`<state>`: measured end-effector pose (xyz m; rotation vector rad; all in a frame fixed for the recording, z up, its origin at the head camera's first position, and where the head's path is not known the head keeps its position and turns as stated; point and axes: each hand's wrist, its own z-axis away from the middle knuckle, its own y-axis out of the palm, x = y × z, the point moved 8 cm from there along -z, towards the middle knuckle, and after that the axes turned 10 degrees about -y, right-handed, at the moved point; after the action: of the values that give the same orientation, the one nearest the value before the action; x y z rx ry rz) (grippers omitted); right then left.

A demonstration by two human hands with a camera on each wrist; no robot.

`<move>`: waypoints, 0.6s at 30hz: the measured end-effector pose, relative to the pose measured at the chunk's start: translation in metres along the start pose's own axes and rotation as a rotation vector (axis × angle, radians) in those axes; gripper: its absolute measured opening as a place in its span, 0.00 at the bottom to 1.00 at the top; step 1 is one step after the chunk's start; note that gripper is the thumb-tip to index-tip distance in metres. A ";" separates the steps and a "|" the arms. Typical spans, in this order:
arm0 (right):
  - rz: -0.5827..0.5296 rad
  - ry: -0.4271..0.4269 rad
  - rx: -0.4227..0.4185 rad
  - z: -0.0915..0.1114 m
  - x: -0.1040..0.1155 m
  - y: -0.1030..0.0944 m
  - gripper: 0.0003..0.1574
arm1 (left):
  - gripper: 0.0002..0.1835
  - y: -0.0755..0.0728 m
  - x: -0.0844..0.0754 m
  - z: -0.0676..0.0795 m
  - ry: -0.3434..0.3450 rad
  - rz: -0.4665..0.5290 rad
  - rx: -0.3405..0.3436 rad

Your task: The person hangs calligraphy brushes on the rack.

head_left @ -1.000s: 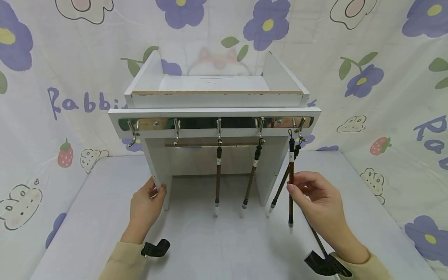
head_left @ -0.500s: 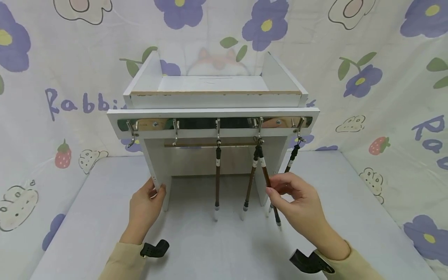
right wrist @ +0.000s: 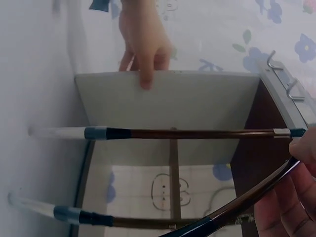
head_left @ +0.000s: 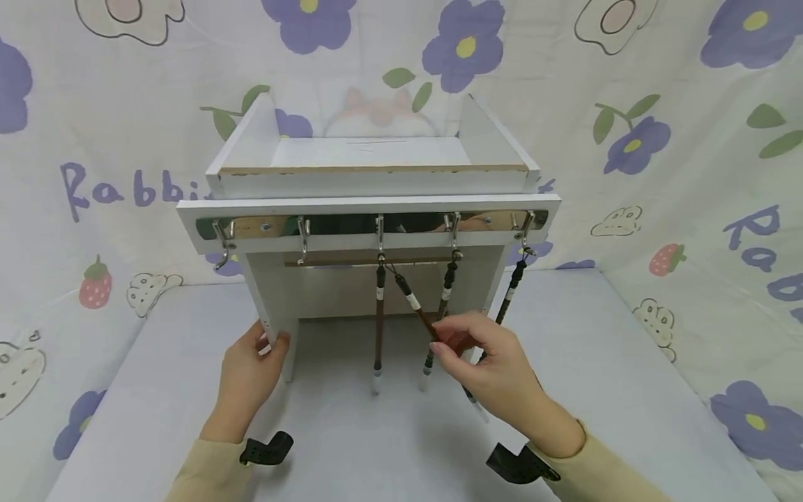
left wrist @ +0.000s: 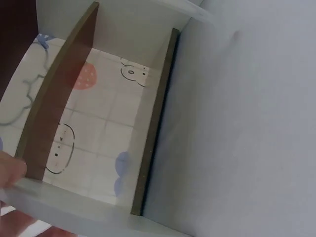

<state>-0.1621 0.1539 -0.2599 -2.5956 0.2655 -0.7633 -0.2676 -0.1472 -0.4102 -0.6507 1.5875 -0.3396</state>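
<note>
My right hand [head_left: 495, 366] pinches the brown handle of a calligraphy brush [head_left: 422, 314] between thumb and fingers. It slants, its white tip low on the right and its hanging loop up beside the middle hook; I cannot tell whether the loop touches that hook. Another brush [head_left: 379, 321] hangs from the middle hook, one more brush [head_left: 446, 289] from the hook to its right, and a third brush [head_left: 511, 289] from the rightmost hook. My left hand [head_left: 251, 369] grips the side panel [head_left: 266, 300] of a white shelf, with the thumb [left wrist: 10, 170] on its inner side.
A shiny hook rail [head_left: 414, 223] runs along the shelf's front board. Its two left hooks, including the leftmost hook [head_left: 221, 244], hold no brush. An open tray [head_left: 376, 150] forms the top. Behind hangs a flowered cloth [head_left: 665, 63]; a white tabletop [head_left: 351, 446] lies below.
My right hand has carried the brush left, from beside the rightmost hook, past the neighbouring hook, to near the middle hook. The brush has tilted more. My left hand keeps its grip on the panel.
</note>
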 end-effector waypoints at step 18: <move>-0.046 0.076 0.074 -0.016 0.002 0.040 0.14 | 0.23 -0.005 -0.010 -0.003 0.049 -0.062 0.041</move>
<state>-0.1721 0.1120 -0.2646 -2.5143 0.1972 -0.8724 -0.2690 -0.1455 -0.3991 -0.6654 1.6046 -0.4365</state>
